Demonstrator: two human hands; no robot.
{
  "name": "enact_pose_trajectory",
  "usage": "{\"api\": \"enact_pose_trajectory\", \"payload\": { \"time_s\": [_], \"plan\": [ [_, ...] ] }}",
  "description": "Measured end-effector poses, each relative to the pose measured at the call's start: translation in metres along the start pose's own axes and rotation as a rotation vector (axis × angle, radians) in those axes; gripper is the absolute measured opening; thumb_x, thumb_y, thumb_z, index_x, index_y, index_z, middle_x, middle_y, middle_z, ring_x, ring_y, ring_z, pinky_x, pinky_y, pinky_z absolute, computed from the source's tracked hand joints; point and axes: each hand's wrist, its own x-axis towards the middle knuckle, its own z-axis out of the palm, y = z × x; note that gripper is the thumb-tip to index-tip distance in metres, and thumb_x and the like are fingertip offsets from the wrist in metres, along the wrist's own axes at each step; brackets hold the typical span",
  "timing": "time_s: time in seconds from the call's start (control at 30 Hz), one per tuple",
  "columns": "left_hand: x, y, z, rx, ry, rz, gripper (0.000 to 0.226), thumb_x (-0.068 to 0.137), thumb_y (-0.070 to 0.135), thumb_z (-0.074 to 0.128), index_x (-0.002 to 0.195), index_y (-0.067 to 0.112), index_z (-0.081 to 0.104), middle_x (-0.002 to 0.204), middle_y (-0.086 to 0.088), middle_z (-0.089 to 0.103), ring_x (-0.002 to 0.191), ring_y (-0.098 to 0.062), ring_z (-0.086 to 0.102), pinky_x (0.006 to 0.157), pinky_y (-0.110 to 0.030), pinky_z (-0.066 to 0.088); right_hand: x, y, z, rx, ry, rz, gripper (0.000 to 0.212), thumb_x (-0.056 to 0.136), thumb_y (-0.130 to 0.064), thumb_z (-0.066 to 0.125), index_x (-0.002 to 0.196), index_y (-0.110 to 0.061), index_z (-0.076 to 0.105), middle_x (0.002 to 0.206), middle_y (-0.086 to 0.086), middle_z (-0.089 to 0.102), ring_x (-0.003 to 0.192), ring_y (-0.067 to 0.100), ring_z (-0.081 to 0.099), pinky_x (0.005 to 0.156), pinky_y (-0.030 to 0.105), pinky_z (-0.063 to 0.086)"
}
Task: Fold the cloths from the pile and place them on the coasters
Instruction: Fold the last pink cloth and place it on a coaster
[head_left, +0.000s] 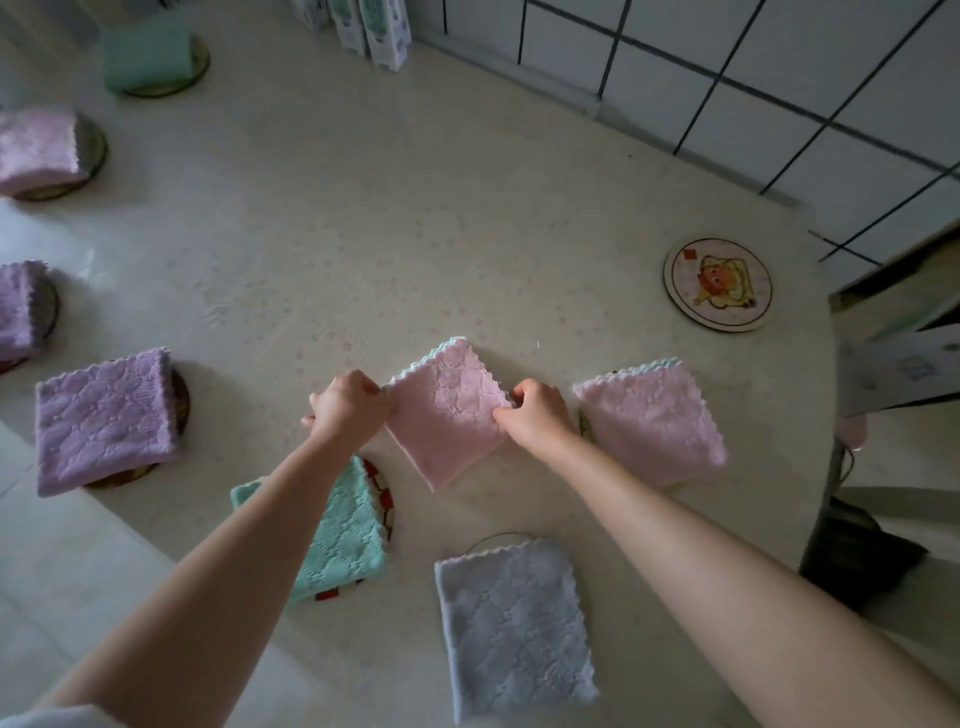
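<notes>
Both hands are gripping one folded pink cloth (447, 415) at the middle of the tabletop (363, 234). The left hand (349, 405) is pinching the cloth's left corner, fingers closed on the fabric; the right hand (535, 410) is pinching the right corner likewise. The cloth is showing as a neat square turned corner-up, with a pale green backing peeking along its far edge. Whether it is resting on the surface or being lifted just clear cannot be told.

Judgement: folding of this piece is looking complete, and placing is the step in hand. No remaining pile is in view.

One bare coaster (718, 283) is lying well apart to the right, near the tabletop's edge, printed with a cartoon figure. The other coasters in view are each carrying a folded cloth, including the second pink cloth (654, 426) just beside the right hand.

The next move is calling for carrying the square across to that coaster, keeping the layers pinched together, and setting it down centred.
</notes>
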Motion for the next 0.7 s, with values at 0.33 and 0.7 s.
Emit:
{"api": "enact_pose_trajectory", "payload": {
  "time_s": [0.33, 0.7],
  "plan": [
    [-0.032, 0.110, 0.012, -0.828, -0.130, 0.017, 0.022, 0.072, -0.003, 0.070, 0.077, 0.015, 0.059, 0.072, -0.004, 0.059, 0.072, -0.017, 0.057, 0.071, -0.027, 0.045, 0.032, 0.053, -0.136, 0.377, 0.000, -0.131, 0.027, 0.081, -0.019, 0.064, 0.104, -0.013, 0.053, 0.094, 0.003, 0.059, 0.086, 0.020, 0.060, 0.068, 0.027, 0.047],
    [-0.026, 0.295, 0.105, -0.886, -0.277, 0.112, 0.028, 0.077, -0.003, 0.069, 0.103, 0.007, 0.066, 0.083, -0.009, 0.066, 0.074, -0.020, 0.062, 0.084, -0.035, 0.056, 0.102, 0.154, -0.280, 0.555, 0.215, -0.039, 0.028, 0.081, -0.013, 0.068, 0.108, -0.007, 0.064, 0.095, 0.008, 0.067, 0.084, 0.020, 0.063, 0.071, 0.029, 0.049]
  ]
}}
